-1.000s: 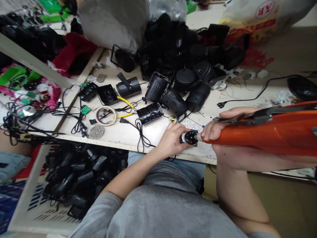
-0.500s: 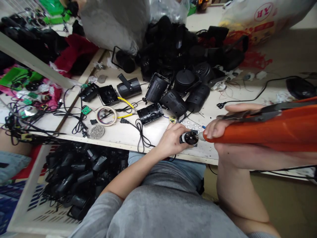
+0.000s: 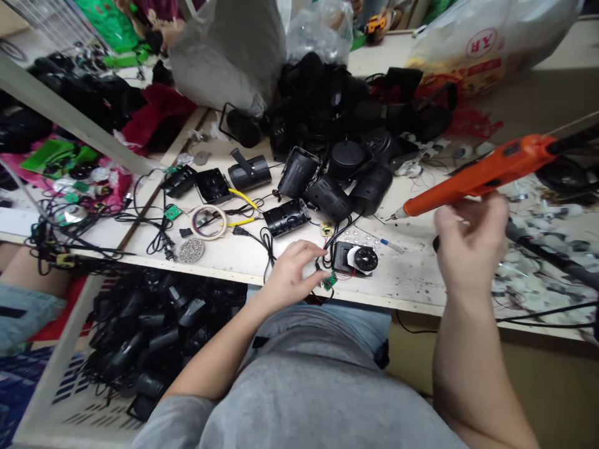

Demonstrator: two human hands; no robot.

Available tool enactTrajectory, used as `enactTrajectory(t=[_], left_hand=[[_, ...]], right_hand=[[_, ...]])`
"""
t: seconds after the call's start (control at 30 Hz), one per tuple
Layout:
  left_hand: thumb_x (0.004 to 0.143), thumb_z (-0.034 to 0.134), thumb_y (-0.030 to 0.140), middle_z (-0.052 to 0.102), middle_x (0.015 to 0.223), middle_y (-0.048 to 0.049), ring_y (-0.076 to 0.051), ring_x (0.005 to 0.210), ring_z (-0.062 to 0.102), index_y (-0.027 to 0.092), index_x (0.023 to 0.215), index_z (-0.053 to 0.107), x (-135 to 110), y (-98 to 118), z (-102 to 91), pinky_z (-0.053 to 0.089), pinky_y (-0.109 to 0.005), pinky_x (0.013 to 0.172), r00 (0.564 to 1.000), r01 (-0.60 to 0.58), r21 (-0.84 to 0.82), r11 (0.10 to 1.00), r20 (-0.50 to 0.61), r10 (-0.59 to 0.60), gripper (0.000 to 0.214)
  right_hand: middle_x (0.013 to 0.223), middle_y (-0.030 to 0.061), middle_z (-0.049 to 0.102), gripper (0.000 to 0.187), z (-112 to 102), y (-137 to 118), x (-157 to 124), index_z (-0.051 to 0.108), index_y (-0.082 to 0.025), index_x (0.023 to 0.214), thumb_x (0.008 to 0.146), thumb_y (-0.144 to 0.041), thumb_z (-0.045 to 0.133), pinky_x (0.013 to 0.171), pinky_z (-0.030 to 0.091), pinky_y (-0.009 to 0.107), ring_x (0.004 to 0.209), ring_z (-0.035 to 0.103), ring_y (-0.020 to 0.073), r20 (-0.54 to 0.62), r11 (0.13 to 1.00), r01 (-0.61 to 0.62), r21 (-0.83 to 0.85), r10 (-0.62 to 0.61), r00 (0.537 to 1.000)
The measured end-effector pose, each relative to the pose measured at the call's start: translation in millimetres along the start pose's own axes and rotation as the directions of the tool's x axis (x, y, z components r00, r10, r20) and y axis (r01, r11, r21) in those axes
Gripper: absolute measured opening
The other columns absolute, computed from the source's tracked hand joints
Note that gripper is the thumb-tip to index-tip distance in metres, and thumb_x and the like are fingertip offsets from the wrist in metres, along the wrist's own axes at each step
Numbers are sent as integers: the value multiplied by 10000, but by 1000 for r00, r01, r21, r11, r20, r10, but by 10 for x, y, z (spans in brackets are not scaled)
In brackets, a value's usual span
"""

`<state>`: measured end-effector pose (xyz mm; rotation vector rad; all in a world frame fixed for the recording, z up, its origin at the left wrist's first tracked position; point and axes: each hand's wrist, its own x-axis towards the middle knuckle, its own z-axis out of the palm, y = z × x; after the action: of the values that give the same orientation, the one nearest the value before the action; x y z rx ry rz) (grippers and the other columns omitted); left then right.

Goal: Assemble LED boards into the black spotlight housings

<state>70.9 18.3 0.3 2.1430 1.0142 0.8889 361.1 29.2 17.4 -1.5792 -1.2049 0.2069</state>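
Note:
My left hand (image 3: 292,272) rests at the table's front edge with its fingers loosely apart. Its thumb tip is at a small green circuit board (image 3: 329,282). Just to the right of it lies a small black lamp part with a white disc (image 3: 358,259), wired to the board. My right hand (image 3: 469,244) is raised on the right, fingers spread, with nothing in it. Just above and behind that hand hangs an orange electric screwdriver (image 3: 486,169), its tip pointing left and down over the table.
A heap of black lamp housings (image 3: 337,137) fills the back middle of the table (image 3: 412,293). A tape roll (image 3: 208,221), yellow-handled cutters (image 3: 241,206), cables and a dish of screws (image 3: 191,249) lie left. Below left, a crate (image 3: 70,374) holds more housings. Plastic bags stand behind.
My right hand let go of the orange screwdriver, which swung up and to the right. My left hand released the black part and drew back left to the green board.

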Motion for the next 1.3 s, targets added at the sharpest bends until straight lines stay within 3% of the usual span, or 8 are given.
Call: enactTrajectory(t=[0.13,0.23,0.4,0.57,0.73,0.9,1.07,1.3], left_hand=[[928,676,376,675,1094,-99,-236,1046,636,190,1130,658,-314,-4,-175,521,-405,924,1000,-3,136,991,12,2,276],[930,662,350,667,1168,-119,-257,1097,611,184,1161,659,-442,6,-180,499,-433,955,996,-18,233,972,88,-2,285],[931,617,252,686,1159,-113,-275,1089,593,186,1129,693,-448,-16,-70,487,-457,937,976,23,386,922,193,-105,222],[867,645,206,717,1087,-77,-253,1041,634,209,1047,724,-419,5,-75,492,-449,950,963,21,314,949,250,-105,197],[900,615,274,720,1060,-82,-214,1020,674,200,1129,683,-259,-167,-436,536,-386,928,999,-3,102,995,38,-1,250],[780,791,338,586,1349,-148,-307,1281,550,186,1328,560,33,-655,-701,456,-505,1080,978,181,331,926,-163,-133,613],[714,840,292,560,1370,-161,-340,1283,539,166,1441,452,157,-864,-569,445,-514,1080,968,252,379,890,-99,-232,834],[741,794,369,603,1267,-146,-334,1187,580,176,1419,464,-72,-589,-253,478,-496,1012,961,210,331,920,-244,-132,778]], right_hand=[[1169,103,679,509,-51,102,-644,567,-258,1217,789,-443,771,788,606,447,1019,691,269,253,996,-50,67,32,967],[1099,99,696,314,15,135,-956,607,-223,1071,836,-378,746,728,604,400,860,700,222,269,992,125,0,-121,956],[862,46,682,164,124,108,-981,624,-219,901,831,-152,756,708,572,326,786,681,193,150,778,613,-139,-595,789],[884,63,693,162,195,104,-918,663,-224,976,847,-213,761,688,573,331,759,680,199,198,663,721,-199,-694,692],[877,49,713,154,235,222,-946,693,-243,996,855,-206,740,719,572,327,748,681,186,225,656,713,-250,-677,701],[890,58,730,151,257,251,-975,700,-230,1016,872,-186,712,756,565,325,784,690,186,231,659,679,-323,-641,732],[881,65,736,147,309,163,-973,654,-201,1033,900,-138,661,745,555,321,784,695,186,202,647,654,-394,-633,748],[821,72,741,41,319,187,-951,641,-217,896,914,-187,619,677,567,342,733,721,220,48,798,430,-422,-454,890]])
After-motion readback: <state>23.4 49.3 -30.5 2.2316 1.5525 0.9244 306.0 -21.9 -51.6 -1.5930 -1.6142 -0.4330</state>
